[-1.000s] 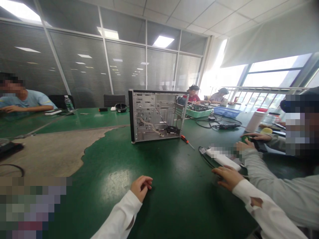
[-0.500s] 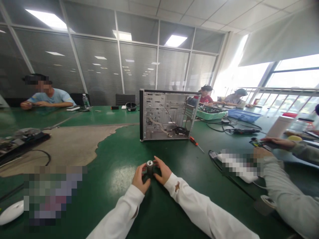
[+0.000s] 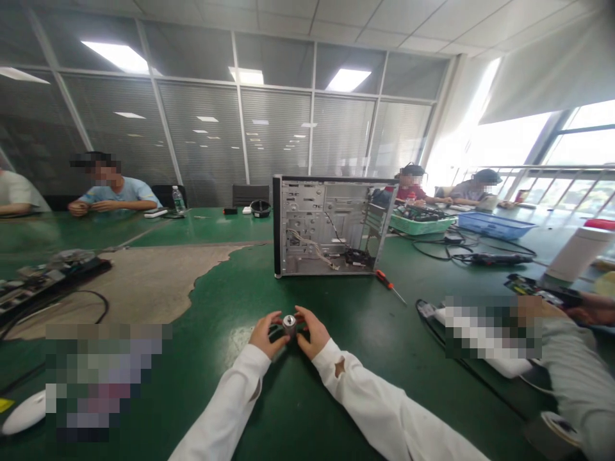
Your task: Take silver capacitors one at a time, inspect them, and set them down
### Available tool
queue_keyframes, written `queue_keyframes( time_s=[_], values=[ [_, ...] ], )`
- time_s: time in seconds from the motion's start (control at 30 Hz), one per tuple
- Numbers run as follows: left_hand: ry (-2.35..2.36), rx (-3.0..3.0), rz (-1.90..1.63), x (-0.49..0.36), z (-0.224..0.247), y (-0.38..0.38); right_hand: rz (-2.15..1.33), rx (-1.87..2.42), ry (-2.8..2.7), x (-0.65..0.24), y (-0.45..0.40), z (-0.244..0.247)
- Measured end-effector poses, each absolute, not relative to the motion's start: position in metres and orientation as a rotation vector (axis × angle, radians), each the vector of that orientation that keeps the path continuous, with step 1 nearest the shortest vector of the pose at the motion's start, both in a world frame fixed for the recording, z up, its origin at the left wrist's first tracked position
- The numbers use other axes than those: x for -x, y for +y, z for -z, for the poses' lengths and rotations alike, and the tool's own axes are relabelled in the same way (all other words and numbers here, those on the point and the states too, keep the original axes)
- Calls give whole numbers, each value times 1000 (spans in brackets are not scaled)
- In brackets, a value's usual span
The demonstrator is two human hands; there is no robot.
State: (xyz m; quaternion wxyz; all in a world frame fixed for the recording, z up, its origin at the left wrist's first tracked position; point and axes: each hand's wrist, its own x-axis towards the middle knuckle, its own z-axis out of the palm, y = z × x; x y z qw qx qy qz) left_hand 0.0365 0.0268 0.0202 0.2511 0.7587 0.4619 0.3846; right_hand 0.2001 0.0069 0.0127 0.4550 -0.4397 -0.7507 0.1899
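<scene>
Both hands together, barely changed from half a second ago: left hand (image 3: 262, 335) and right hand (image 3: 313, 333) still clamp a small metal cylinder (image 3: 289, 324) between fingertips, lower centre, over the green tabletop (image 3: 365, 378), below the open PC case (image 3: 327, 224).

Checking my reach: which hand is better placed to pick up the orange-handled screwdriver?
Right, probably: the right hand lies closer to the screwdriver than the left hand; both flank the metal cylinder.
</scene>
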Motion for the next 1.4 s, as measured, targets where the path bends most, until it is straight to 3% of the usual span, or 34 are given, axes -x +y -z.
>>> queue_keyframes(
  time_s=[0.8, 1.4],
  values=[
    [1179, -2224, -1016, -42, -18, 21, -395, 948, -2037, -199, -19, -41],
    [584, -1491, -791, -34, -10, 30, -714, 895, -1962, -203, -20, -42]
  ],
)
